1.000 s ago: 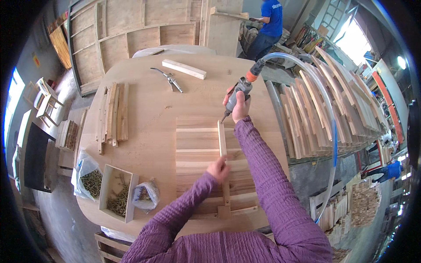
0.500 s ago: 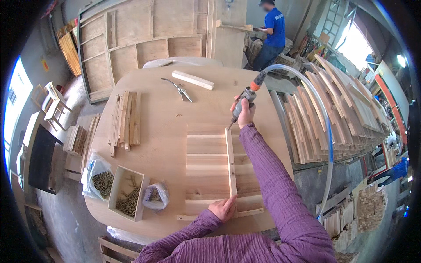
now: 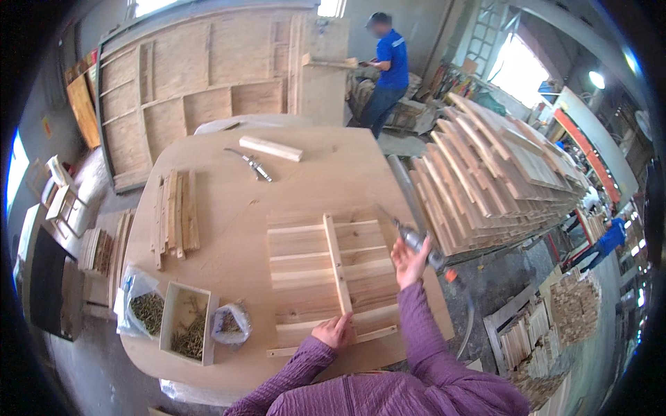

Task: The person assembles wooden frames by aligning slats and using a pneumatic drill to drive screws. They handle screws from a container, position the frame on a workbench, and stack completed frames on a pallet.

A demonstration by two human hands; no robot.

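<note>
A panel of pale wooden slats [image 3: 305, 267] lies on the round plywood table [image 3: 229, 208], with a narrow cross batten [image 3: 337, 263] laid over it. My left hand [image 3: 333, 331] presses on the near end of that batten, fingers spread. My right hand [image 3: 411, 262] grips a grey power screwdriver [image 3: 418, 243] by the panel's right edge, its bit pointing up and left, off the wood. Both my sleeves are purple.
A bundle of thin slats [image 3: 173, 215] lies at the table's left. A wooden block [image 3: 270, 148] and pliers [image 3: 251, 165] lie at the far side. A box of screws [image 3: 186, 331] and two bags sit near left. Stacked panels [image 3: 485, 187] stand right. A person in blue [image 3: 387, 69] works behind.
My right hand has drawn the screwdriver back from the batten's far end to the panel's right edge. My left hand slid down the batten to its near end.
</note>
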